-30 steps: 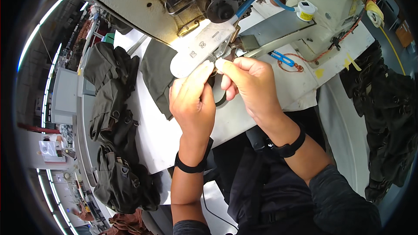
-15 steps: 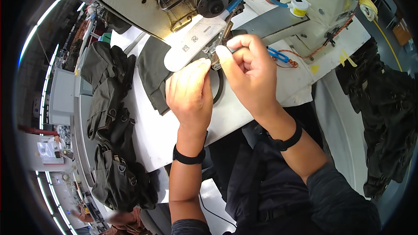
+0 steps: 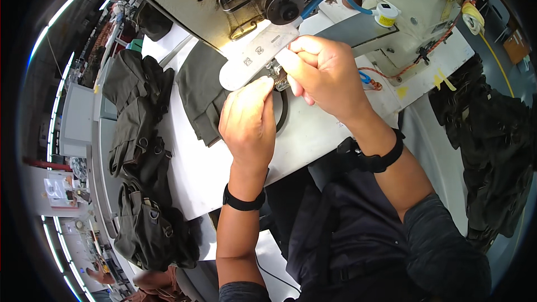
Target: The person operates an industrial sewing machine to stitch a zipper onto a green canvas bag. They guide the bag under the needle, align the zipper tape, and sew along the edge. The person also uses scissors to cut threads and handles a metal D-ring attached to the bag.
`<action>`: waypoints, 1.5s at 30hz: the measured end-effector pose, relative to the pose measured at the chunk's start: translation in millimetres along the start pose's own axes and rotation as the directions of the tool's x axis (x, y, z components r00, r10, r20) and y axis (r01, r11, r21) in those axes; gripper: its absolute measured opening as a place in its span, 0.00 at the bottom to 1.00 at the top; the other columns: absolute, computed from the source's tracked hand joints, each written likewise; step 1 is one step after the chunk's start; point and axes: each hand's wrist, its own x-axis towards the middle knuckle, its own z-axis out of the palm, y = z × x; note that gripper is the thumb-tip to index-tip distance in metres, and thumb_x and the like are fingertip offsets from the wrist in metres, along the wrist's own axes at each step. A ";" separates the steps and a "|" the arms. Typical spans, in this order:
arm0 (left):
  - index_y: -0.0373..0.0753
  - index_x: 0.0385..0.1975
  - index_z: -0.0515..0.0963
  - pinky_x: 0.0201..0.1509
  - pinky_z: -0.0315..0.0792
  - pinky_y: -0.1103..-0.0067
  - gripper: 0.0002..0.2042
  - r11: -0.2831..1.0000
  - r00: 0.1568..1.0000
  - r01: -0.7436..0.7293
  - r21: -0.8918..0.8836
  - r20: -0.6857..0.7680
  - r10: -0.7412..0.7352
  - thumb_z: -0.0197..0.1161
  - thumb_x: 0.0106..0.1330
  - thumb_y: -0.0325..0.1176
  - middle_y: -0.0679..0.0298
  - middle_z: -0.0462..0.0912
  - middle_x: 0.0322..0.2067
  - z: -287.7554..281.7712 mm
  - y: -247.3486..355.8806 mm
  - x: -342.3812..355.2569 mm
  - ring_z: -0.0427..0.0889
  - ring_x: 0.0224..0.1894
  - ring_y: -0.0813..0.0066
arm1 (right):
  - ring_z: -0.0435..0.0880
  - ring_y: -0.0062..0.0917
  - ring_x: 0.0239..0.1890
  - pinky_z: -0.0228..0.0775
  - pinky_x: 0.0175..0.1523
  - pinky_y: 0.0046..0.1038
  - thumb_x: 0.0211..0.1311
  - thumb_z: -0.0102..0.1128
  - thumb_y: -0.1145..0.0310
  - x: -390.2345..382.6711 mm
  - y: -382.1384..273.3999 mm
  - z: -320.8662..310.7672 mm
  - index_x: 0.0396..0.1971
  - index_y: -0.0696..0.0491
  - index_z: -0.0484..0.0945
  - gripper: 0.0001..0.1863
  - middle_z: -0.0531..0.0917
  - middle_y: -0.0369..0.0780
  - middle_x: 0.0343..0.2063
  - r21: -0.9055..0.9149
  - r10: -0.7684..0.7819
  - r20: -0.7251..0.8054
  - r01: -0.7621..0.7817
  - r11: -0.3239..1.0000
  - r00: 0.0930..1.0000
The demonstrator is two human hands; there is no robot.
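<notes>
Both hands meet at the needle area of a large sewing machine (image 3: 182, 3), under its long white guard (image 3: 246, 66). My left hand (image 3: 249, 120) is closed, its thumb and fingertips pressed together beside a small metal presser foot assembly (image 3: 281, 83) with a brass-coloured coil. On the other side, my right hand (image 3: 330, 78) is closed in a pinch, fingers curled, near the end of the guard. What either pinch holds is hidden or too fine to see. Dark green fabric (image 3: 198, 92) lies left of the needle area, and a black strap (image 3: 285, 113) curves out below the foot.
A blue tool (image 3: 364, 78) on an orange cord (image 3: 377, 72) lies right of my right hand, partly hidden. Dark green bags (image 3: 137, 117) pile along the table's left side. More dark pieces (image 3: 498, 156) hang at the right. A white round container (image 3: 386, 15) sits by the machine.
My right hand has curled its fingers tighter, turned, and shifted slightly up and right, covering more of the blue tool. The left hand stays beside the foot. The whole view has shifted slightly.
</notes>
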 end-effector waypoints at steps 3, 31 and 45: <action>0.34 0.40 0.85 0.49 0.81 0.70 0.11 0.999 0.999 0.029 0.012 0.015 -0.030 0.71 0.59 0.16 0.57 0.90 0.40 -0.4 1.4 -1.8 0.89 0.43 0.60 | 0.74 0.13 0.13 0.64 0.19 0.22 0.73 0.61 0.68 2.9 2.1 -1.4 0.23 0.59 0.75 0.16 0.79 0.34 0.13 -0.086 -0.015 0.017 0.017 0.996 1.000; 0.32 0.39 0.85 0.51 0.81 0.75 0.07 0.994 0.994 0.103 -0.036 0.036 -0.102 0.69 0.63 0.17 0.57 0.91 0.40 1.2 -5.9 2.5 0.89 0.42 0.66 | 0.78 0.19 0.12 0.70 0.20 0.25 0.73 0.59 0.68 2.4 12.6 5.8 0.26 0.60 0.77 0.14 0.80 0.38 0.13 -0.174 -0.031 -0.007 0.030 0.984 0.999; 0.35 0.59 0.77 0.62 0.75 0.62 0.21 0.987 0.756 -0.054 -0.150 0.640 0.139 0.56 0.67 0.32 0.47 0.83 0.53 -14.2 -85.2 70.8 0.81 0.55 0.46 | 0.71 0.14 0.12 0.64 0.19 0.23 0.74 0.61 0.65 -1.2 9.7 6.0 0.31 0.60 0.81 0.13 0.77 0.34 0.12 -0.145 0.038 -0.015 -0.040 0.989 0.999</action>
